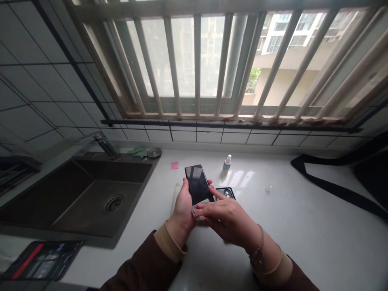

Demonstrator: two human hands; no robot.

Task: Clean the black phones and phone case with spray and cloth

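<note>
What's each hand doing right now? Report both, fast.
Left hand: closed around the phone, holding it up.
Right hand: fingers on the phone's lower end; a grip cannot be told.

1. Black rectangular smartphone (198,185): glossy glass face, mirroring the window.
2. White stone-like countertop (303,218): smooth, semi-gloss, showing pale reflections.
3. Dark rectangular sink basin (75,198): matt finish, metal drain ring.
4. Small clear plastic dropper bottle (226,164): white cap, glossy.
5. Black phone case (228,193): looks like plastic, slight sheen.
6. Grey wall tiles (45,89): smooth, low sheen.
</note>
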